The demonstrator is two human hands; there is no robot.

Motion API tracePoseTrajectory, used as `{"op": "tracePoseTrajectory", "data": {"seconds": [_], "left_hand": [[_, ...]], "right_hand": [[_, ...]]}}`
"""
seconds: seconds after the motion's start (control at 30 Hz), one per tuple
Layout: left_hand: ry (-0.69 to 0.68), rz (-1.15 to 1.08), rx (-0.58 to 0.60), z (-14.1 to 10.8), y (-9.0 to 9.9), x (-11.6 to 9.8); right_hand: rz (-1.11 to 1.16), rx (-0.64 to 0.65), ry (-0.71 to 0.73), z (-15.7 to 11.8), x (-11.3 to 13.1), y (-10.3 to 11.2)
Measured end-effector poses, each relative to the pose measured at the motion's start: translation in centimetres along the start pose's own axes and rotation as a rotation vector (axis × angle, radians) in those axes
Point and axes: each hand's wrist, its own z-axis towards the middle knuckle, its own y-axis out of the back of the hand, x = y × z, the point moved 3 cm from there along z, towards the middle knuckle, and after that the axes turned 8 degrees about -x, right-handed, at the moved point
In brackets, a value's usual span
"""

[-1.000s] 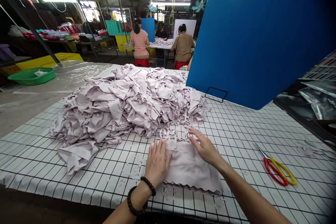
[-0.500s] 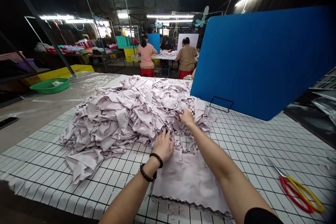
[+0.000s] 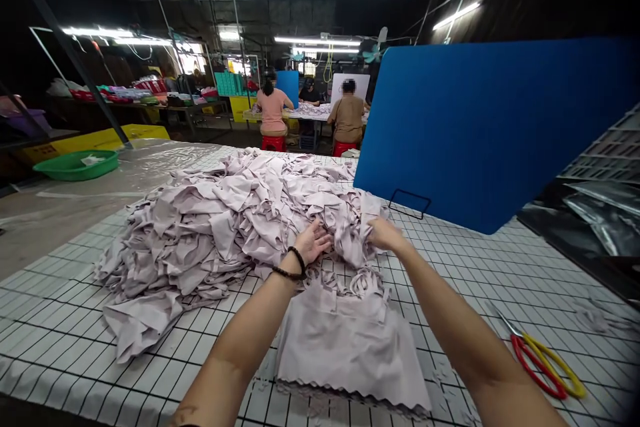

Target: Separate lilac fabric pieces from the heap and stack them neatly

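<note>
A large heap of pale lilac fabric pieces (image 3: 225, 220) covers the middle of the checked table. My left hand (image 3: 313, 242) is at the front right side of the heap, palm partly turned up, fingers apart and touching the cloth. At the heap's right end my right hand (image 3: 384, 234) is closed on a piece of fabric (image 3: 371, 207); its fingertips are partly hidden by cloth. Nearer to me, between my forearms, lies a flat stack of lilac pieces (image 3: 350, 347) with zigzag lower edges and straps at the top.
Scissors (image 3: 537, 360) with red and yellow handles lie at the right on the checked table (image 3: 460, 293). A blue board (image 3: 475, 127) stands behind a black wire holder (image 3: 409, 204). A green basin (image 3: 76, 165) sits at the left. Several people sit at a far table.
My left hand has moved forward into the heap's edge and turned its palm up. My right hand has moved right, with a fabric piece raised beside it. The view has shifted slightly.
</note>
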Motion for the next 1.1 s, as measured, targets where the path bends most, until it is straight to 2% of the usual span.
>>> {"op": "tracePoseTrajectory", "data": {"seconds": [0.13, 0.23, 0.33, 0.47, 0.57, 0.63, 0.7, 0.77, 0.83, 0.93, 1.03, 1.1], "left_hand": [[-0.05, 0.14, -0.007, 0.6, 0.2, 1.1], [-0.133, 0.286, 0.003, 0.0, 1.0, 1.9], [-0.245, 0.447, 0.07, -0.5, 0.9, 2.5], [-0.432, 0.692, 0.228, -0.2, -1.3, 3.5], [-0.648, 1.046, 0.409, 0.2, -2.8, 4.5], [-0.711, 1.189, 0.468, 0.6, -3.2, 5.0], [-0.713, 1.223, 0.468, 1.1, -3.2, 5.2], [-0.729, 1.255, 0.472, 1.2, -3.1, 4.9], [-0.741, 1.268, 0.484, 0.9, -3.3, 4.3], [-0.794, 1.237, 0.471, -0.7, -4.1, 2.8], [-0.844, 1.028, 0.47, -2.9, -5.9, 1.5], [-0.813, 0.875, 0.5, -4.1, -7.2, 1.1]], "right_hand": [[0.178, 0.13, 0.098, 0.0, 3.1, -4.0], [0.268, 0.116, 0.096, -0.4, 2.4, -5.3], [0.383, 0.076, 0.12, -1.3, 0.4, -4.6], [0.513, 0.069, 0.215, -2.9, -1.1, -2.2], [0.442, 0.05, 0.346, -4.5, -1.5, -1.2], [0.321, 0.071, 0.408, -5.5, -2.0, -1.3], [0.243, 0.102, 0.423, -6.0, -2.8, -1.5], [0.265, 0.118, 0.376, -6.0, -4.0, -1.0], [0.405, 0.129, 0.305, -5.5, -5.2, 0.2], [0.744, 0.163, 0.256, -4.8, -6.0, 2.9], [0.988, 0.253, 0.254, -4.4, -5.2, 4.7], [1.05, 0.331, 0.246, -4.4, -4.2, 5.1]]}}
